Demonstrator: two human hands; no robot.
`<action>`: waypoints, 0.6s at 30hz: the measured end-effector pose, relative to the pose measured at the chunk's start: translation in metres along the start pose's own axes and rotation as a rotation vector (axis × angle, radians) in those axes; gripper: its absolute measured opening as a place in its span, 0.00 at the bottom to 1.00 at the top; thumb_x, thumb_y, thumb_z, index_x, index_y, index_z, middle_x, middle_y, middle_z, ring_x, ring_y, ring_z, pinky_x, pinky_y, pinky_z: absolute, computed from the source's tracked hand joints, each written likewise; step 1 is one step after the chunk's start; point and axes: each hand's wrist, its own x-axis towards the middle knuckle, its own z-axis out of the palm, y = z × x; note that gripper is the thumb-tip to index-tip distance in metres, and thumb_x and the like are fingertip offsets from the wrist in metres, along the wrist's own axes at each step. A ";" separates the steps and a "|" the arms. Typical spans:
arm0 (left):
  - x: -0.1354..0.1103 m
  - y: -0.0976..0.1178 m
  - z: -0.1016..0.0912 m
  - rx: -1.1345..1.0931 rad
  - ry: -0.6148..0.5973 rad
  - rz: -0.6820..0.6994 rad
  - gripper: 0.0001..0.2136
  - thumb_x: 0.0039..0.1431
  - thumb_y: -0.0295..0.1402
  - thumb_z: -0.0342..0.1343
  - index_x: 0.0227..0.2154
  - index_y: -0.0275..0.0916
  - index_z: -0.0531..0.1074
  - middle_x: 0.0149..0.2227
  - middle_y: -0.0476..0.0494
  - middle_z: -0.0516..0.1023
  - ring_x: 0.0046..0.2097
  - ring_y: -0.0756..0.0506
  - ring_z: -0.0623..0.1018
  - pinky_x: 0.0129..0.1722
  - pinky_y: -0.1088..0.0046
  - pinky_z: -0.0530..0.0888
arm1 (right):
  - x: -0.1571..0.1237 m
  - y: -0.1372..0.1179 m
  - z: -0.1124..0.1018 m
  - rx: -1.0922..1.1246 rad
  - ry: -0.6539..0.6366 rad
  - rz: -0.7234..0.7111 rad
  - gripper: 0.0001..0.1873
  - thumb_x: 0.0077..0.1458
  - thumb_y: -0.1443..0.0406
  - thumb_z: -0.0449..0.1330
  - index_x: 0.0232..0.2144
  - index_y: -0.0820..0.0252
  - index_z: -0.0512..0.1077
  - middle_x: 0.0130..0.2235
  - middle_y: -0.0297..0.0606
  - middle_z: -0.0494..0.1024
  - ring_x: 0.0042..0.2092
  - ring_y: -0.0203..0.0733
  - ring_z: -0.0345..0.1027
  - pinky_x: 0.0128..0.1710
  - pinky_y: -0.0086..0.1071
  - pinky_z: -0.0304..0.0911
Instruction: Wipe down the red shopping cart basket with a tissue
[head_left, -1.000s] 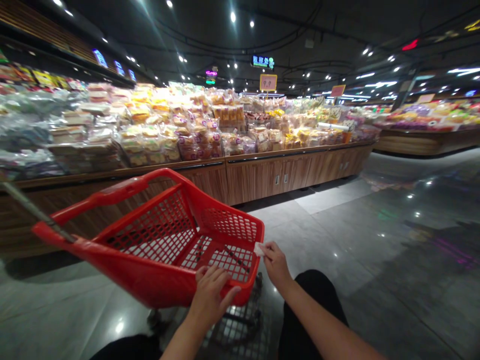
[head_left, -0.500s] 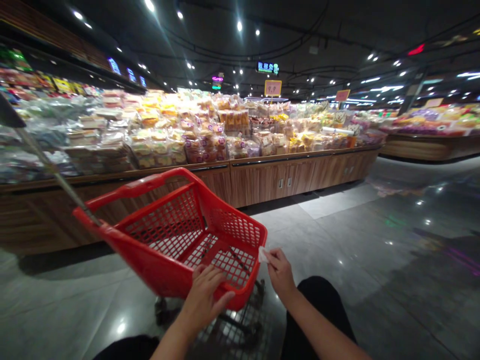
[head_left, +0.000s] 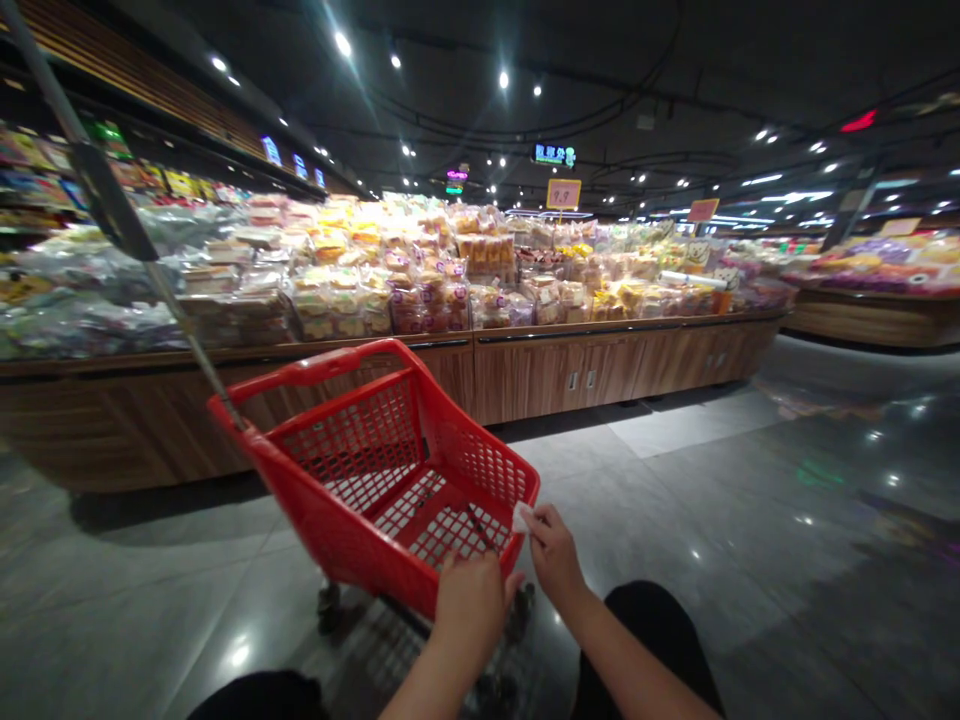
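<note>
A red plastic shopping basket (head_left: 352, 470) on wheels stands on the floor in front of me, with nothing inside it. My left hand (head_left: 472, 605) grips its near rim with fingers curled over the edge. My right hand (head_left: 553, 552) is at the basket's near right corner, pinching a small white cloth or paper (head_left: 520, 517) against the rim. A long grey pull handle (head_left: 112, 210) rises from the basket's far left side toward the upper left.
A long wooden display counter (head_left: 540, 365) heaped with packaged baked goods (head_left: 420, 280) runs across behind the basket. A yellow price sign (head_left: 563, 193) stands above it. Another display (head_left: 870, 300) is at far right. Glossy grey floor (head_left: 750, 520) stretches to the right.
My left hand has slid right along the basket's near rim and curled over it. The basket has turned, its far end swinging right and its pull handle rising into view. My right hand stays at the corner.
</note>
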 end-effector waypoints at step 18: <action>-0.029 -0.037 0.014 0.049 0.160 0.164 0.13 0.62 0.31 0.44 0.24 0.39 0.70 0.19 0.49 0.76 0.24 0.46 0.76 0.36 0.66 0.66 | -0.026 -0.028 0.009 0.076 -0.160 -0.054 0.26 0.52 0.78 0.48 0.48 0.55 0.72 0.36 0.37 0.67 0.38 0.37 0.64 0.40 0.29 0.65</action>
